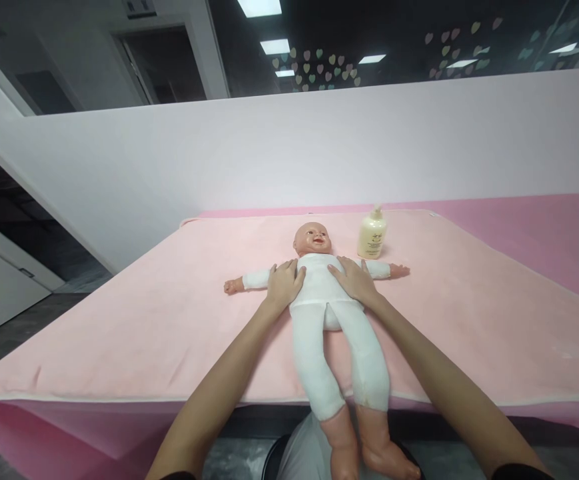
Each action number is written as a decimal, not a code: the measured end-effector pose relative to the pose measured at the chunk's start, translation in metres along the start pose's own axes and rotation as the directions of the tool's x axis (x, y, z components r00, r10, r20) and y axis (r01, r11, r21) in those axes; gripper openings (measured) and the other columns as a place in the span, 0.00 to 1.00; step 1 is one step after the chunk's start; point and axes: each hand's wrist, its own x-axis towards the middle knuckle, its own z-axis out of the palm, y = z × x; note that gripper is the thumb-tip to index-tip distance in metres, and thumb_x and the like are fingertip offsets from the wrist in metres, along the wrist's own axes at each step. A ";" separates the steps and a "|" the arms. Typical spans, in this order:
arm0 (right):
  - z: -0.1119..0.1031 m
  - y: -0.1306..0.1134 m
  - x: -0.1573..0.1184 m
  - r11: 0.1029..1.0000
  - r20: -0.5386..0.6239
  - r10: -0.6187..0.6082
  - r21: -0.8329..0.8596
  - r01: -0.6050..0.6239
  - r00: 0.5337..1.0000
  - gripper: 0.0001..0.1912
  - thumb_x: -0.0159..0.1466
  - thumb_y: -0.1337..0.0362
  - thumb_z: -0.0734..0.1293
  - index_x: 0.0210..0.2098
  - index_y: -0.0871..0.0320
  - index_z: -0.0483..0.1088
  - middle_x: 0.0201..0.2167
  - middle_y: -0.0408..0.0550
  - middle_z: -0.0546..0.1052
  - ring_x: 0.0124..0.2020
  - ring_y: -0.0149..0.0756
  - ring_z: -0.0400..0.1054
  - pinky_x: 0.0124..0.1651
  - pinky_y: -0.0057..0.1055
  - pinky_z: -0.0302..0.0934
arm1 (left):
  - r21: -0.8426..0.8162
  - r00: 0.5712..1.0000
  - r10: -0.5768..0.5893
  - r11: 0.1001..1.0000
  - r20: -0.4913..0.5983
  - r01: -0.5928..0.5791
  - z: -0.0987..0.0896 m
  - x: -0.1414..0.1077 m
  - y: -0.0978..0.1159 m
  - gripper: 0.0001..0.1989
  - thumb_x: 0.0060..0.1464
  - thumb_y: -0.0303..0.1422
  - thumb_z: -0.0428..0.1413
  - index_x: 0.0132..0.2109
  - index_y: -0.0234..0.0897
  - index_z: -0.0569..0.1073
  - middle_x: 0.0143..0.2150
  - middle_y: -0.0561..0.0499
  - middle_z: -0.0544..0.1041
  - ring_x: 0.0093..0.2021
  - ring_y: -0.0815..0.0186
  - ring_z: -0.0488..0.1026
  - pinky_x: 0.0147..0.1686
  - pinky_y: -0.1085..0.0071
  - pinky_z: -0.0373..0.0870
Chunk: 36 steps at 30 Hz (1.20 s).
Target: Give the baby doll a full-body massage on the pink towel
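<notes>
A: What lies in the middle there?
B: A life-size baby doll with a tan plastic head, hands and feet and a white cloth body [319, 280]. It is on its back on a pale pink, soft-looking blanket with a white edge [144, 320], head at the far end, arms stretched out to both sides.

A: All of it on the blanket?
B: Not quite. The legs run past the near edge, and the bare feet hang over the person's grey-clad lap [302, 450].

A: And the hands?
B: The bare left hand [283, 283] lies palm down where the doll's chest meets its upper arm, thumb apart from the other fingers. The bare right hand [358, 280] lies the same way on the opposite side. Neither is closed round anything, and the two are apart, with the white chest between them.

A: Anything near the doll?
B: A pale yellow pump bottle with dark print [372, 237] stands upright just beyond the arm on the person's right, beside the head.

A: Further out?
B: A strip of deeper pink surface [544, 233] beside the blanket, then a smooth white wall [319, 147]. Above that is dark window glass [394, 40] with pastel heart-shaped stickers [319, 69].
</notes>
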 end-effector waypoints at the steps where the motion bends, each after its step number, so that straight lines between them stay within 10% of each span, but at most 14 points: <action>1: 0.001 0.001 0.000 1.000 -0.019 0.008 -0.014 -0.008 1.000 0.33 0.68 0.46 0.50 0.61 0.64 0.59 0.62 0.59 0.62 0.65 0.45 0.53 0.68 0.54 0.29 | -0.040 1.000 0.014 0.999 -0.009 -0.014 0.000 0.000 0.000 0.19 0.61 0.34 0.42 0.54 0.34 0.70 0.55 0.39 0.73 0.56 0.55 0.69 0.62 0.49 0.52; 7: 0.004 0.003 0.002 0.998 -0.068 0.022 -0.051 -0.026 0.997 0.25 0.70 0.57 0.48 0.58 0.64 0.63 0.59 0.58 0.66 0.63 0.43 0.56 0.68 0.49 0.34 | -0.524 0.947 0.291 0.832 0.135 -0.181 -0.009 -0.003 0.010 0.20 0.55 0.28 0.45 0.51 0.39 0.75 0.53 0.49 0.76 0.58 0.61 0.68 0.64 0.57 0.54; 12: 0.006 0.005 0.003 1.000 -0.137 -0.002 -0.024 -0.002 0.991 0.23 0.69 0.60 0.50 0.53 0.64 0.67 0.54 0.58 0.71 0.58 0.45 0.62 0.66 0.51 0.38 | -0.447 0.850 0.458 0.837 0.259 -0.316 -0.014 -0.007 0.020 0.18 0.61 0.40 0.46 0.53 0.44 0.73 0.61 0.51 0.69 0.66 0.60 0.56 0.67 0.54 0.41; 19: 0.002 -0.001 -0.005 0.934 -0.496 -0.232 0.128 0.335 0.837 0.12 0.61 0.67 0.57 0.35 0.58 0.72 0.39 0.52 0.78 0.44 0.42 0.70 0.56 0.43 0.59 | -0.241 0.917 0.323 0.933 0.232 -0.268 -0.004 -0.006 0.013 0.23 0.63 0.45 0.42 0.62 0.48 0.63 0.69 0.52 0.56 0.69 0.61 0.48 0.67 0.53 0.39; 24: -0.001 -0.015 -0.017 0.753 -0.488 -0.476 0.203 0.625 0.732 0.09 0.57 0.71 0.59 0.28 0.56 0.71 0.26 0.46 0.76 0.30 0.37 0.70 0.37 0.34 0.65 | -0.181 0.974 0.185 0.970 0.128 -0.161 0.003 -0.004 0.006 0.24 0.63 0.44 0.42 0.63 0.45 0.62 0.68 0.49 0.57 0.68 0.62 0.52 0.66 0.54 0.45; 36: 0.005 -0.007 -0.003 0.879 -0.127 -0.315 0.335 0.340 0.941 0.15 0.64 0.61 0.59 0.47 0.54 0.71 0.55 0.49 0.71 0.60 0.40 0.61 0.67 0.53 0.37 | -0.085 1.000 -0.001 0.996 -0.015 0.000 0.006 0.001 0.000 0.21 0.62 0.40 0.43 0.58 0.38 0.67 0.58 0.47 0.72 0.59 0.61 0.66 0.63 0.59 0.52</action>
